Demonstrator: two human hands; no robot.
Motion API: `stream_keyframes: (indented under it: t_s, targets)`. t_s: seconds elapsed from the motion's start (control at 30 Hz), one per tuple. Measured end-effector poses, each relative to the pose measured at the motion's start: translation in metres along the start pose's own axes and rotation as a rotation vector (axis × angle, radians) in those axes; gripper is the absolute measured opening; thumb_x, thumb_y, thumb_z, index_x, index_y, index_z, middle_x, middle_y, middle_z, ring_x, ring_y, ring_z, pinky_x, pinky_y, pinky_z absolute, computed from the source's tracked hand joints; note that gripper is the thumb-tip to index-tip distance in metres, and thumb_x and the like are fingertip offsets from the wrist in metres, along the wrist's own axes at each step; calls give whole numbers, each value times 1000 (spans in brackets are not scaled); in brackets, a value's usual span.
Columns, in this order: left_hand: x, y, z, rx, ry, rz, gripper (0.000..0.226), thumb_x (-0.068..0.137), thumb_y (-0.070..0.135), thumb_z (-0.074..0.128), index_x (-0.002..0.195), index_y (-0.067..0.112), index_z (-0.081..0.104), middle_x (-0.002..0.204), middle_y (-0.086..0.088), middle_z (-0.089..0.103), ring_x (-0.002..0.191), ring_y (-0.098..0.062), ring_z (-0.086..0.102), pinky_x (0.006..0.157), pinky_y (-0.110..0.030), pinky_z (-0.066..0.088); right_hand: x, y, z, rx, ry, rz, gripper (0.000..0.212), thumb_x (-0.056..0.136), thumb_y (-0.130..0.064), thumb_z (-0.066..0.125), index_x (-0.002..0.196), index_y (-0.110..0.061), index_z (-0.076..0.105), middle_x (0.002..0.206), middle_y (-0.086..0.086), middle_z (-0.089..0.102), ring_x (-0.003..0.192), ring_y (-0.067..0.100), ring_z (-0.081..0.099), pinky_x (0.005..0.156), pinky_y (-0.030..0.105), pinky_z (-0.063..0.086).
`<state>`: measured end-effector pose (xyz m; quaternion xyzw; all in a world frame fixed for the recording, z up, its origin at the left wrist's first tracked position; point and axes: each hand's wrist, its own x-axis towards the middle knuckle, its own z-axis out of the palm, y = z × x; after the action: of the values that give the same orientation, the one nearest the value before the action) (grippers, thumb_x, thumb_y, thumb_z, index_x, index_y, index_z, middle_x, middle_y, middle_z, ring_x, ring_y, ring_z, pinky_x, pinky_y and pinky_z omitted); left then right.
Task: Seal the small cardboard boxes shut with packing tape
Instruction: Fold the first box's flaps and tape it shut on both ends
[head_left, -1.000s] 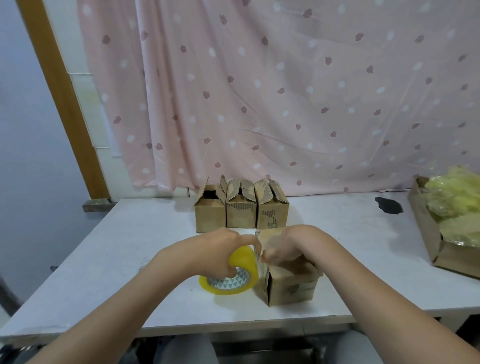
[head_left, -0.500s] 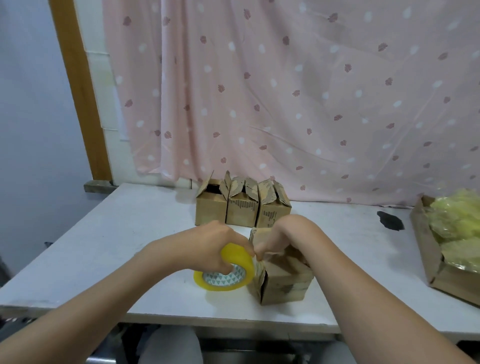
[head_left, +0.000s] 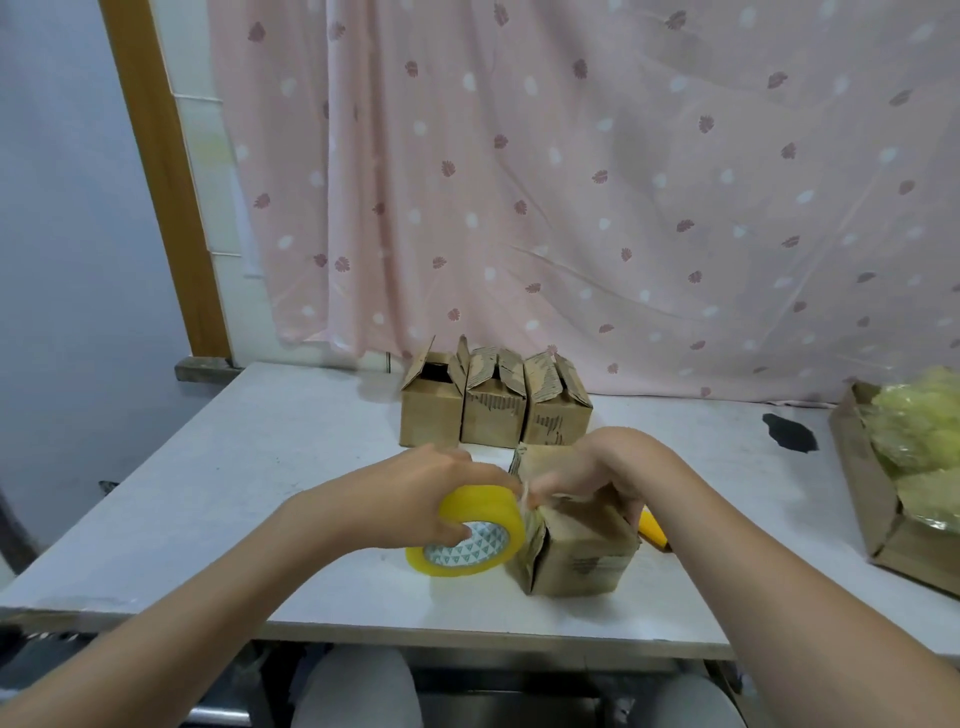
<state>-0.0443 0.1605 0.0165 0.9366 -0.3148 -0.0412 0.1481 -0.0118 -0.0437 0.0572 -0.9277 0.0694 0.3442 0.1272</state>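
Yellow tape roll (head_left: 470, 530) sits in your left hand (head_left: 415, 499), fingers curled over its rim and thumb at the patterned core; that grip is clamped on the roll. Your right hand (head_left: 587, 475) presses down on top of the near box (head_left: 571, 540), fingers curled at the flap edge where a short pale strip of tape appears to bridge from the roll. Whether those fingers pinch the tape end or only pin it to the cardboard, I cannot tell.

Judgement on the step: the tape end is being anchored at the box's 9 o'clock edge. Keep the right hand holding the flaps flat and closed. Draw the roll across the seam toward 3 o'clock with steady tension, and keep the strip centred on the seam so both flaps catch.

Position: the box lies directly under the right grip, touching it; the roll is just beside the box at its 9 o'clock side, tilted and resting near the bench (head_left: 249, 467). Three open boxes (head_left: 493, 415) stand in a row at 12 o'clock, near, flaps up, not yet sealed. A yellow object (head_left: 652, 527) lies at 3 o'clock, just beside the box.
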Motion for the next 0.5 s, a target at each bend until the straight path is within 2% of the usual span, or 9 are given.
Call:
stream_keyframes:
  t_s: [0.13,0.23,0.33,0.37,0.43,0.5]
  targets:
    - [-6,3,-5,-59,54,15,62,86,21,70,134,56,50,106,9,55,93,-6,48,76,-24,47,3,27,-2,329,-1,-26,69,72,-49,80,116,-7,47,129,20,53,109,39,62,92,52,54]
    - [-2,11,-18,-15,42,40,67,83,14,68,134,55,52,100,7,54,86,-3,46,66,-13,38,0,44,-1,478,1,-96,87,60,-48,86,123,0,49,112,23,65,88,38,71,80,51,59]
    - [1,18,-29,33,9,42,69,81,12,67,134,54,52,107,3,58,92,-10,48,66,-16,40,4,56,3,529,28,-129,72,70,-46,81,117,0,52,81,12,68,56,24,68,67,40,60]
    - [2,19,-31,52,0,36,68,81,12,67,135,52,53,108,2,59,94,-12,50,69,-19,43,5,58,4,549,25,-131,67,72,-45,80,115,-1,54,73,9,67,51,22,65,67,39,59]
    - [1,22,-32,102,-28,13,66,84,14,66,137,51,51,109,-1,59,95,-13,49,75,-29,47,8,64,7,602,26,-139,66,73,-44,79,116,0,57,76,11,69,58,26,67,71,41,59]
    - [1,23,-30,158,-67,-1,65,90,18,63,141,53,45,106,-1,56,94,-12,45,76,-31,45,9,68,9,635,13,-156,65,74,-45,78,117,0,59,83,13,70,66,28,69,72,42,59]
